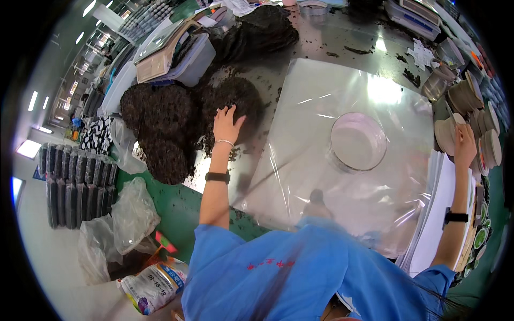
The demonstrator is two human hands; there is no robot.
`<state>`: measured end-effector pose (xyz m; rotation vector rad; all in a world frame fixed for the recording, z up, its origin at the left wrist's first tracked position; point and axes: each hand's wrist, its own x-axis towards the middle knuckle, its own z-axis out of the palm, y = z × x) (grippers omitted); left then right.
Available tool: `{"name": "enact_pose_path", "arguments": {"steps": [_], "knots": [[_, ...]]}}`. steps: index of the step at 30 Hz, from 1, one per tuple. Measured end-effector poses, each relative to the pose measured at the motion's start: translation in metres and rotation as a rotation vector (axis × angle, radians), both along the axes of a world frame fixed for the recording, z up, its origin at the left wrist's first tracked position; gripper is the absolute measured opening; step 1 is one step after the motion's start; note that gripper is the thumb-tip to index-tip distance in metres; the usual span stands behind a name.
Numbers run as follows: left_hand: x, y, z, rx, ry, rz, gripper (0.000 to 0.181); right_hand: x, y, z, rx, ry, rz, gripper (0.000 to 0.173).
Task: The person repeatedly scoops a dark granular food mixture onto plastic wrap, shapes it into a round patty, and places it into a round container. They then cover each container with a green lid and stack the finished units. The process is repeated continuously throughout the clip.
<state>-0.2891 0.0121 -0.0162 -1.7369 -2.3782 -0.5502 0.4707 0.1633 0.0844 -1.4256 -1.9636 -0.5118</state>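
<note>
My left hand [227, 125] rests with fingers spread on a round, dark brown fibrous cake [245, 94], holding nothing. More of these dark cakes [160, 116] lie just to its left. At the far right, my right hand [465, 145] has its fingers closed at the edge of a round beige disc [449, 130] in a stack. Between my hands, a sheet of clear plastic film [297, 132] covers the tabletop. On the film stands a round, thin-walled ring or tub [337, 154]; whether it has a bottom is unclear.
Further stacks of round discs [488, 148] and a clear jug [438, 83] flank my right hand. White sheets [437, 188] stand along the table's right edge. A plastic tub [196, 60] and a large dark heap [265, 30] sit behind the cakes. Plastic bags [134, 212] lie below left.
</note>
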Motion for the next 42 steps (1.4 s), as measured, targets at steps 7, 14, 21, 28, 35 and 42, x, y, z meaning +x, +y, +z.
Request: {"name": "enact_pose_path", "arguments": {"steps": [7, 14, 21, 28, 35, 42], "knots": [[0.077, 0.01, 0.076, 0.661, -0.223, -0.032, 0.038, -0.213, -0.115, -0.025, -0.068, 0.284, 0.677, 0.015], [0.249, 0.01, 0.085, 0.355, -0.347, -0.912, 0.054, -0.228, -0.146, -0.046, -0.276, 0.191, 0.593, 0.014], [0.29, 0.019, 0.027, 0.006, -0.329, -1.061, 0.06, -0.224, -0.124, -0.013, -0.439, 0.147, 0.472, 0.043], [0.321, 0.057, 0.009, -0.282, -0.111, -0.894, 0.066, -0.257, -0.072, -0.055, -0.911, -0.264, 0.419, 0.076], [0.291, 0.06, 0.026, -0.236, -0.567, -0.918, 0.042, -0.248, -0.07, -0.068, -0.901, -0.306, 0.468, 0.079], [0.105, 0.038, 0.034, 0.025, 0.286, 0.1, 0.09, -0.236, -0.098, -0.061, -0.888, -0.271, 0.451, 0.086]]}}
